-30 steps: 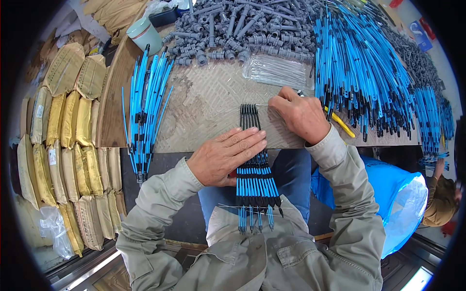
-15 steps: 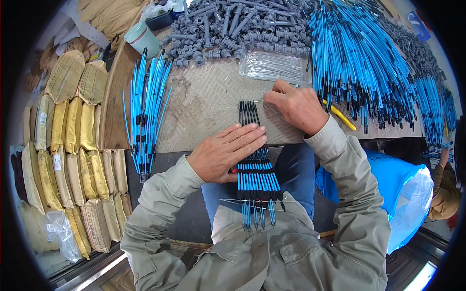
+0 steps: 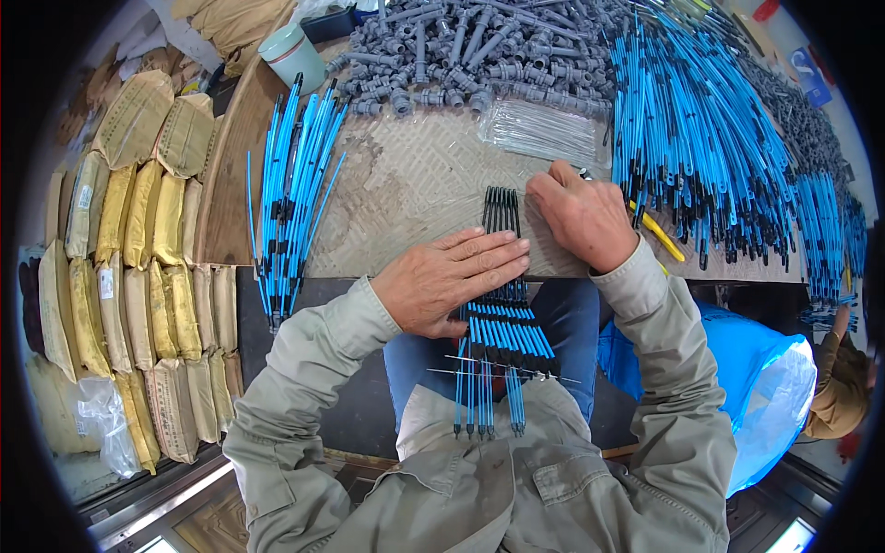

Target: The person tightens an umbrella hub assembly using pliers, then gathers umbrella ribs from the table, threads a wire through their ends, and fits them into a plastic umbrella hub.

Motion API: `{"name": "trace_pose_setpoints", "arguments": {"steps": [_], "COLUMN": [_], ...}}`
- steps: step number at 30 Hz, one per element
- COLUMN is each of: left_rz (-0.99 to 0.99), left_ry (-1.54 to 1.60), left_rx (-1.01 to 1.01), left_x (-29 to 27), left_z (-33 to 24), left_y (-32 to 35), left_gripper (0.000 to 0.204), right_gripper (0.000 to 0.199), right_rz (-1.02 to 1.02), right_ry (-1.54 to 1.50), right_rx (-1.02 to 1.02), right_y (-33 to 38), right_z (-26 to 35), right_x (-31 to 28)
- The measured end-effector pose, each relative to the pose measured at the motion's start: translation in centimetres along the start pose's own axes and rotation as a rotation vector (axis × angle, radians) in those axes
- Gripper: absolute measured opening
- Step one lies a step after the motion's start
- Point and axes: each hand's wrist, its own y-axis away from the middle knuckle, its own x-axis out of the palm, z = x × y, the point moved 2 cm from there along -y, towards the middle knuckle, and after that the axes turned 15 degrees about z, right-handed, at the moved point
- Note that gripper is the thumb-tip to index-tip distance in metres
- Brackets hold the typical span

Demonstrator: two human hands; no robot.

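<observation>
My left hand lies flat, fingers stretched, across a row of narrow black-and-blue plastic strips side by side. Their black upper ends rest on the table past my fingers. The lower part hangs over the edge above my lap, with thin metal rods lying across it. Just right of the black ends, my right hand is closed in a fist. A small dark-and-silver end sticks out at its top; the rest of what it grips is hidden. A yellow-handled tool lies beside the right wrist.
Loose blue strips lie at left, a large heap of them at right. Grey plastic fittings pile up behind a packet of thin metal rods. A lidded cup, wrapped packages and a blue bag surround the table.
The view has shifted, so the table things sit further right. A thin metal piece between my right fist and the black ends no longer shows. The strips' lower ends have fanned differently.
</observation>
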Motion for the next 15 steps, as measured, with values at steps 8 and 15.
{"name": "trace_pose_setpoints", "arguments": {"steps": [8, 15], "left_rz": [-0.004, -0.039], "left_ry": [-0.029, 0.033], "left_rx": [0.007, 0.019], "left_x": [0.4, 0.1], "left_z": [0.1, -0.1], "left_y": [-0.2, 0.1], "left_gripper": [0.096, 0.093], "right_gripper": [0.005, 0.009], "right_rz": [-0.038, -0.040], "right_ry": [-0.037, 0.215], "right_rx": [-0.048, -0.071], "right_y": [-0.8, 0.0], "right_z": [0.0, 0.2], "right_x": [0.6, -0.6]}}
